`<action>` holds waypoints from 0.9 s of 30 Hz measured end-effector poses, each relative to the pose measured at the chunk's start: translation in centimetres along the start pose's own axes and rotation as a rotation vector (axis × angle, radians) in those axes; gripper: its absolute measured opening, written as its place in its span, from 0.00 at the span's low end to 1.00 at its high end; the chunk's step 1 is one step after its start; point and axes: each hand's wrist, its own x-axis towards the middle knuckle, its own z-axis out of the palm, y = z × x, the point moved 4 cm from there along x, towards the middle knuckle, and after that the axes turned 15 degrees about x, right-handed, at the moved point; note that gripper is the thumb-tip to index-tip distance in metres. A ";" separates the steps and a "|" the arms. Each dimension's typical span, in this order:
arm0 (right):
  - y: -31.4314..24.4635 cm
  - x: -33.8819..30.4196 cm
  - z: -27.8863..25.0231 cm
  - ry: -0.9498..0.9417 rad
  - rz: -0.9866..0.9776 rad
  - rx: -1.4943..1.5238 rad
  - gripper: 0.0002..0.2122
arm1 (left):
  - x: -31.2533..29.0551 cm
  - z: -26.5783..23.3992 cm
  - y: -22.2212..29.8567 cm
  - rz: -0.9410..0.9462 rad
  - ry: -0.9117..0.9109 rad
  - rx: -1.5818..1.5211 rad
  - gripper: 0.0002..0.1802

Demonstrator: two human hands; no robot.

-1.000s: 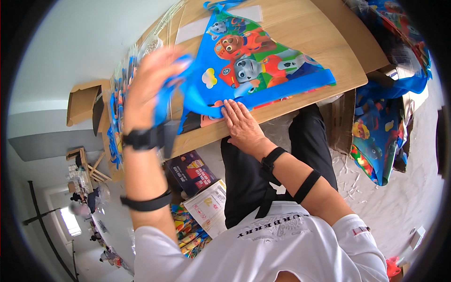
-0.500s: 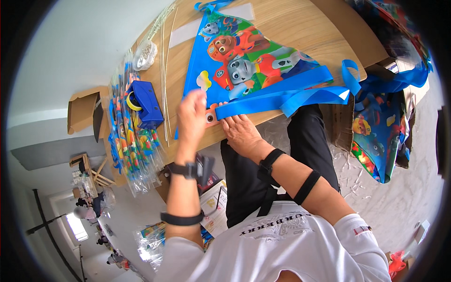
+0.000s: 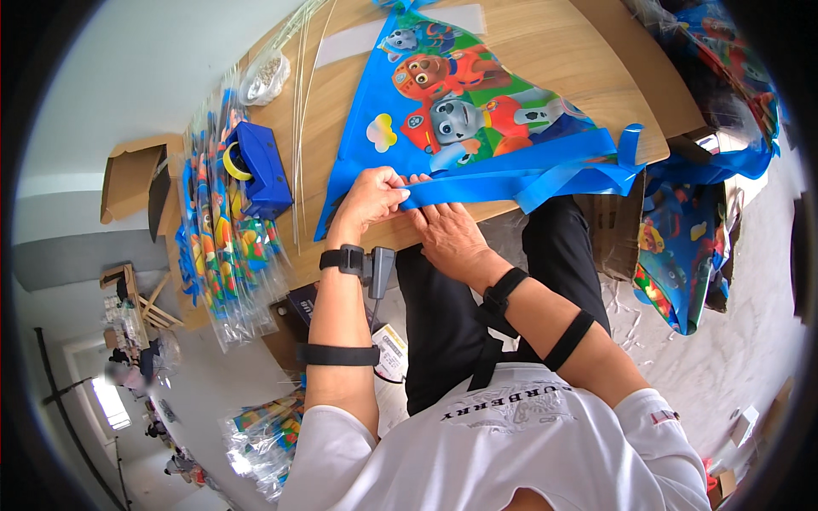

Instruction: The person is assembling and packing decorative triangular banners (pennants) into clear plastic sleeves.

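stack of wrapped kites (image 3: 223, 247) and blue tape dispenser (image 3: 260, 170) sit at left of surface (image 3: 545, 51), unmoved. left hand (image 3: 371, 198), raised a second ago, now down at kite's (image 3: 460, 119) near edge, grip pinching blue ribbon tail (image 3: 520, 175). right hand (image 3: 450, 237) stays flat, pressing ribbon beside it, grasping nothing. ribbon now stretched along edge; smoothing under way.

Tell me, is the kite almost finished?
Partly. The kite lies flat on the table, and a pile of packed ones sits at the left. The left hand and right hand are pressing a blue ribbon along its near edge. The thin rods lie unused.
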 end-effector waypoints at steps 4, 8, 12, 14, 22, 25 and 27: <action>0.1 -0.1 0.4 -0.007 0.031 0.013 0.35 | 0.7 -0.2 -0.2 0.042 0.057 0.140 0.06; 0.3 0.1 0.7 0.054 0.042 0.177 0.32 | 1.4 -0.4 -2.0 0.159 0.174 0.142 0.04; 1.5 -0.8 -0.9 0.272 0.045 0.512 0.28 | 1.0 0.4 -1.2 0.146 0.224 0.339 0.06; 1.9 -0.9 -1.6 0.301 0.096 0.659 0.27 | 0.5 0.6 -0.5 0.221 0.336 0.500 0.07; 5.0 1.4 -2.8 0.819 0.476 2.165 0.25 | -0.1 0.9 -0.1 0.210 0.367 0.500 0.08; 8.0 0.4 -4.9 0.931 0.654 2.333 0.21 | -0.5 0.5 -0.8 0.181 0.384 0.489 0.07; 12.5 -1.1 -6.7 1.003 0.611 2.260 0.17 | -0.3 0.4 -1.1 0.173 0.375 0.477 0.07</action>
